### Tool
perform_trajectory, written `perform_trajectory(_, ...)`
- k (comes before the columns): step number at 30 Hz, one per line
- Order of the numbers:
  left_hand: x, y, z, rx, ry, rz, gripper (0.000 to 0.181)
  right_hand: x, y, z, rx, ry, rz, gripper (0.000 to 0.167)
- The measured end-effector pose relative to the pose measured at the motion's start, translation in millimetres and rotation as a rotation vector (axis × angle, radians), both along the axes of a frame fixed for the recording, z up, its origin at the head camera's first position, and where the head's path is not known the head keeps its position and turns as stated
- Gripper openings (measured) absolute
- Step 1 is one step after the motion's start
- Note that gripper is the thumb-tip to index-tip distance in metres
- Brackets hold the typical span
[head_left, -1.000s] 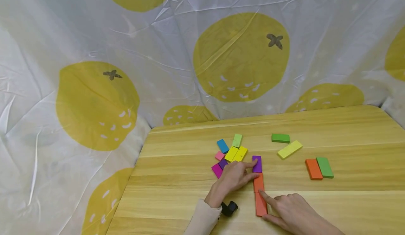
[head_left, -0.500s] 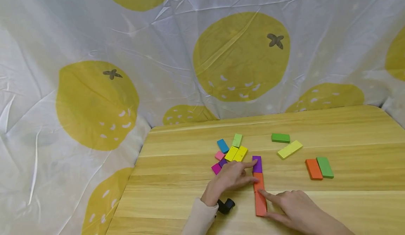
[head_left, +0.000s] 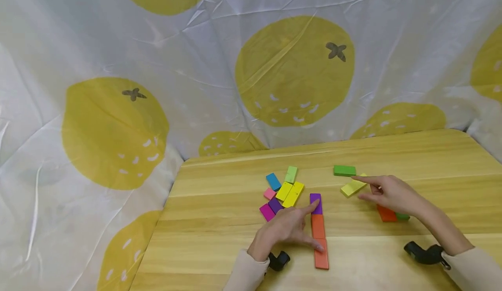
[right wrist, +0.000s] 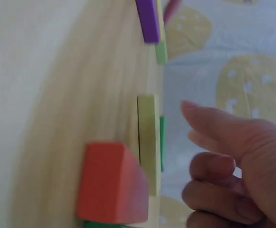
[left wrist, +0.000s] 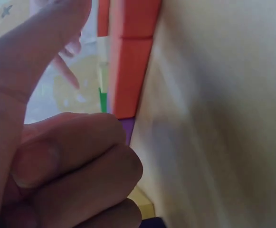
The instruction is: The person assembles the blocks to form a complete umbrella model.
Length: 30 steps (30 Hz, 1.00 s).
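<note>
We have our left hand [head_left: 285,228] on a short row of blocks, index finger and thumb spread apart: the fingertip lies over the purple block [head_left: 317,208] at the row's 12 o'clock end, the thumb over the near red block [head_left: 321,259] at 6 o'clock. Between them sits the middle red block [head_left: 318,226]; we cannot tell how hard we press. Our right hand [head_left: 394,193], at the row's 2 o'clock, holds nothing; its index finger and thumb stand apart, over the pale yellow block [head_left: 351,188]. At 1 o'clock lies the green block [head_left: 344,170]; under the right hand, partly hidden, is the orange block [head_left: 386,214]. Between 10 and 11 o'clock the pile includes the blue block [head_left: 273,181], pink block [head_left: 269,194] and magenta block [head_left: 267,212].

We judge the work to be at an early stage: three blocks lie end to end, fairly straight, while the others lie loose on the table [head_left: 219,238], not joined to this row.
</note>
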<state>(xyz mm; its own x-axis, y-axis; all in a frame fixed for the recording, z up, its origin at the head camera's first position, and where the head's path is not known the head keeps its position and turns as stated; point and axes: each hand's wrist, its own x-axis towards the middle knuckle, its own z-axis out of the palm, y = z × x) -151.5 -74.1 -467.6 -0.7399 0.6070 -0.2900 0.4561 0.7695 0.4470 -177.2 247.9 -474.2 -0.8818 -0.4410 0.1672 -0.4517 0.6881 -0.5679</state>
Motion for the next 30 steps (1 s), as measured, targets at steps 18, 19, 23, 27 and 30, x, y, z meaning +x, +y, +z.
perform_trajectory(18,0.4,0.7,-10.0,0.002,0.092,-0.07,0.109,-28.9,3,-19.2,-0.053,-0.137,0.014,0.038)
perform_trajectory(19,0.4,0.4,-10.0,0.003,0.087,-0.07,0.109,-28.1,-1,-19.2,-0.059,-0.14,0.007,0.037)
perform_trajectory(23,0.4,0.2,-9.8,0.008,0.071,-0.067,0.108,-23.3,-19,-16.8,-0.094,-0.145,-0.037,0.037)
perform_trajectory(27,0.0,0.7,-9.7,0.013,0.057,-0.065,0.107,-18.2,-34,-12.3,-0.118,-0.129,-0.08,0.037)
perform_trajectory(30,-0.3,1.3,-10.3,0.012,0.05,-0.062,0.107,-16.4,-41,-12.5,-0.093,-0.1,-0.11,0.036)
